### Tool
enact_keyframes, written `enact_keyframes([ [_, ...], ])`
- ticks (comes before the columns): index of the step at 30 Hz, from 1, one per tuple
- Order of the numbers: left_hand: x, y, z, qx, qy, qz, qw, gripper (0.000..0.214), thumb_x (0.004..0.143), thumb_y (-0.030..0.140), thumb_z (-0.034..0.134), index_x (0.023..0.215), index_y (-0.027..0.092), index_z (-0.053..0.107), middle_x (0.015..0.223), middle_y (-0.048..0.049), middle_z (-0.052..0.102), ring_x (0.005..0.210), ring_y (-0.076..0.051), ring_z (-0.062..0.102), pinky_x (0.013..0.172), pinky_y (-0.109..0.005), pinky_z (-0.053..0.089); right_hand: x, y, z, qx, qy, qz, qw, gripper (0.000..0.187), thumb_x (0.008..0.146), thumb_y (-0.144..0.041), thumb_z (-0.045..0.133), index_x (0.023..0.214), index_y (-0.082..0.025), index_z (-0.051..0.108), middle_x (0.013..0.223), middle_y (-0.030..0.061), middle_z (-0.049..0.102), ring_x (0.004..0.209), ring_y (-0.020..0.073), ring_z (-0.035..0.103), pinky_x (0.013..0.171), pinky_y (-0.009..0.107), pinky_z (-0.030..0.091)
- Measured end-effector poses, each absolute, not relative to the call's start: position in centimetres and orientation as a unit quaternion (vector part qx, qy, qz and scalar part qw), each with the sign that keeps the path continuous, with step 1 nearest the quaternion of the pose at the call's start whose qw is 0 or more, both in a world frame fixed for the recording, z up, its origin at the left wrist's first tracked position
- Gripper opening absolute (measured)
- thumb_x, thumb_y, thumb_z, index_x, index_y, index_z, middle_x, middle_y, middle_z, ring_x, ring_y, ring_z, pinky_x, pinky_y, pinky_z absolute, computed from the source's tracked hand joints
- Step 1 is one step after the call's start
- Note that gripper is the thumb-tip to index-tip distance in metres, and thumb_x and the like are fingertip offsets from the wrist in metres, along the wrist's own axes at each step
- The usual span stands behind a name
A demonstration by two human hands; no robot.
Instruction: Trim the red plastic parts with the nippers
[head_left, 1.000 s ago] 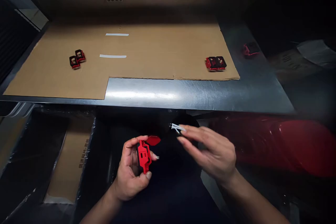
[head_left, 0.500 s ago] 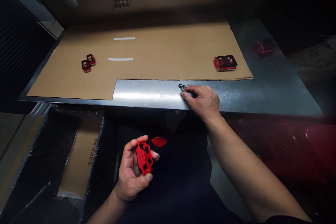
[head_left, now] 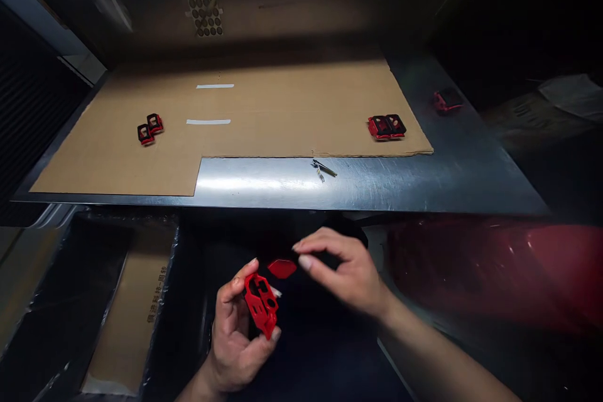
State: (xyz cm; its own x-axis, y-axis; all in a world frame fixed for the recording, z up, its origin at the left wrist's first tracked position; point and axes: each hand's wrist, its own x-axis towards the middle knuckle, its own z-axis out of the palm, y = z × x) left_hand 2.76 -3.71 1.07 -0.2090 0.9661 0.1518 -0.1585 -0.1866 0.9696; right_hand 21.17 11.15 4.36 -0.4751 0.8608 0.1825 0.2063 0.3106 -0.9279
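My left hand (head_left: 235,333) is closed around a flat red plastic part (head_left: 261,304) with cut-outs, held below the table edge over my dark lap. My right hand (head_left: 339,270) hovers just to its right with fingers extended and nothing in them, fingertips near a small red piece (head_left: 281,268) that lies on my lap. A small metal clip (head_left: 323,169) lies on the bare steel table (head_left: 377,182) close to the cardboard's front edge.
A cardboard sheet (head_left: 264,107) covers most of the table. Pairs of red-and-black parts sit on it at the left (head_left: 149,128) and right (head_left: 387,127); another part (head_left: 446,101) lies on steel far right. A dark bin with cardboard inside (head_left: 127,308) stands lower left, a red object (head_left: 494,264) lower right.
My right hand put the metal clip down on the steel table, let go and came back down beside the left hand. The left hand tilted the red part.
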Motion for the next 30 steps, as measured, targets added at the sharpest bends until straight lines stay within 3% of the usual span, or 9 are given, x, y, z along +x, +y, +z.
enact_keyframes([
  [3, 2.6, -3.9, 0.0, 0.487, 0.462, 0.626, 0.396, 0.073, 0.08, 0.005, 0.074, 0.142, 0.03, 0.044, 0.152, -0.0105, 0.049, 0.127, -0.023, 0.062, 0.102, -0.033, 0.058, 20.1, 7.8, 5.8, -0.329, -0.705, 0.575, 0.253, 0.025, 0.077, -0.02, 0.075, 0.101, -0.02, 0.076, 0.085, 0.0034, 0.076, 0.075, 0.0159, 0.071, 0.07, 0.026, 0.057],
  [6, 2.5, -3.9, -0.9, 0.537, 0.452, 0.615, 0.36, 0.075, 0.079, 0.001, 0.071, 0.144, 0.027, 0.043, 0.153, -0.0122, 0.048, 0.139, -0.027, 0.051, 0.106, -0.038, 0.055, 19.3, 6.7, 6.3, -0.351, -0.682, 0.598, 0.233, 0.02, 0.076, -0.018, 0.073, 0.096, -0.02, 0.077, 0.081, 0.0024, 0.075, 0.072, 0.0142, 0.069, 0.07, 0.024, 0.056],
  [11, 2.3, -3.7, -1.2, 0.586, 0.431, 0.61, 0.315, 0.073, 0.08, -0.001, 0.068, 0.144, 0.026, 0.045, 0.152, -0.0155, 0.049, 0.132, -0.029, 0.059, 0.098, -0.042, 0.06, 18.7, 6.8, 6.2, -0.371, -0.672, 0.598, 0.233, 0.011, 0.08, -0.018, 0.068, 0.086, -0.017, 0.077, 0.073, 0.0013, 0.072, 0.064, 0.0119, 0.065, 0.062, 0.021, 0.052],
  [19, 2.1, -3.8, -0.7, 0.618, 0.434, 0.597, 0.271, 0.079, 0.077, -0.005, 0.067, 0.145, 0.025, 0.044, 0.152, -0.0141, 0.049, 0.131, -0.028, 0.06, 0.094, -0.039, 0.062, 18.6, 6.6, 6.5, -0.357, -0.674, 0.606, 0.226, 0.013, 0.081, -0.016, 0.065, 0.08, -0.016, 0.078, 0.066, 0.0006, 0.067, 0.059, 0.0108, 0.06, 0.058, 0.02, 0.046],
  [30, 2.1, -3.5, -0.4, 0.628, 0.432, 0.587, 0.271, 0.074, 0.079, 0.003, 0.072, 0.145, 0.024, 0.045, 0.149, -0.0166, 0.053, 0.133, -0.03, 0.058, 0.095, -0.038, 0.061, 19.2, 7.1, 6.6, -0.34, -0.664, 0.637, 0.192, 0.02, 0.081, -0.014, 0.059, 0.081, -0.015, 0.079, 0.064, 0.0005, 0.063, 0.056, 0.0098, 0.053, 0.053, 0.021, 0.039],
])
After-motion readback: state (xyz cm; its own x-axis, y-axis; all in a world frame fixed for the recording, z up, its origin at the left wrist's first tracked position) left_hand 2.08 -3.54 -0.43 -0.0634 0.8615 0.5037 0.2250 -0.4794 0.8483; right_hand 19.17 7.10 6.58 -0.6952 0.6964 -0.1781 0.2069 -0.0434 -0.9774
